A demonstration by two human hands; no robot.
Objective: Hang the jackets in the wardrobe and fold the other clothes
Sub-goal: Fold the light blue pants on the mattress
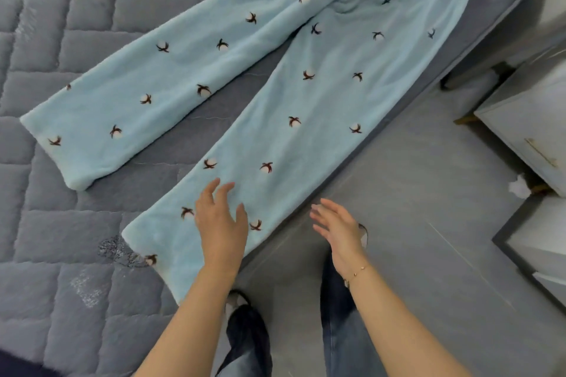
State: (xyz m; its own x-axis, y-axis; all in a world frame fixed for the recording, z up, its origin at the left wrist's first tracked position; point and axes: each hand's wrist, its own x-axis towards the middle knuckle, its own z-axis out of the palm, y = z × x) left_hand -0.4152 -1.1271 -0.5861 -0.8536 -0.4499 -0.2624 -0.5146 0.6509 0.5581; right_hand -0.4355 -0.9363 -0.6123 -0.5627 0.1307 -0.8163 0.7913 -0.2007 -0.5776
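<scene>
Both bare forearms reach forward from the bottom of the view, roughly parallel and a little apart. The left hand (221,225) is spread palm down, its fingers (225,190) loosely curled and parted, the thumb held out to the side; it grips nothing. The right hand (338,228) is turned edge-on with the palm facing inward towards the left, fingers extended and slightly splayed, also empty. A thin gold chain bracelet (356,273) circles the right wrist.
</scene>
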